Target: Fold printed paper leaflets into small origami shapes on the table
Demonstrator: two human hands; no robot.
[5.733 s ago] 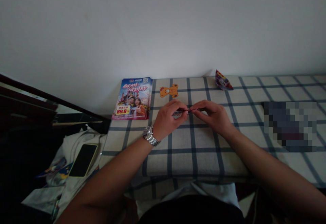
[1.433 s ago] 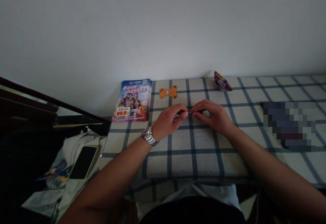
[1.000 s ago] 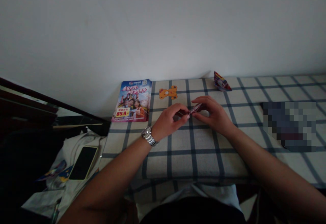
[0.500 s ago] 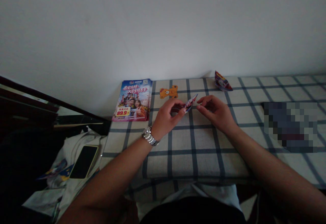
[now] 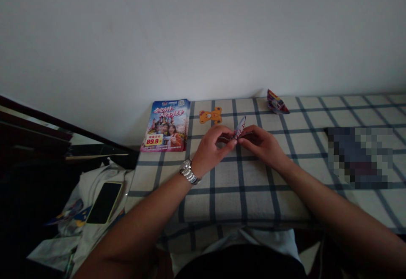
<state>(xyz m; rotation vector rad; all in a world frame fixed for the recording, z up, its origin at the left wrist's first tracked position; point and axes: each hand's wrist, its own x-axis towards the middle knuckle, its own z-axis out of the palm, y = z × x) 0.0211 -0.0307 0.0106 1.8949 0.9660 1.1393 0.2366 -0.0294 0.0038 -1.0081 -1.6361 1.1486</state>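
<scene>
Between my two hands is a small folded piece of printed paper (image 5: 240, 127), its pointed tip sticking up and away from me. My left hand (image 5: 213, 149), with a metal watch (image 5: 189, 172) on the wrist, pinches its lower end between thumb and fingers. My right hand (image 5: 264, 144) pinches the same lower end from the other side, thumb close to the left thumb. The fingers hide the bottom of the paper. Farther back, near the wall, stands another folded paper shape (image 5: 277, 102), pointed and printed in red, yellow and purple.
A stack of printed flyers (image 5: 166, 127) lies at the table's left end, beside a bear-shaped cutout (image 5: 210, 115). A blurred-out dark item (image 5: 358, 156) lies on the right of the checked tablecloth (image 5: 203, 203). Below left, a phone (image 5: 104, 203) rests on white cloth. A wall (image 5: 203, 38) borders the back.
My right hand has moved left and closed on the folded paper, which it was apart from before. The paper now points more steeply upward.
</scene>
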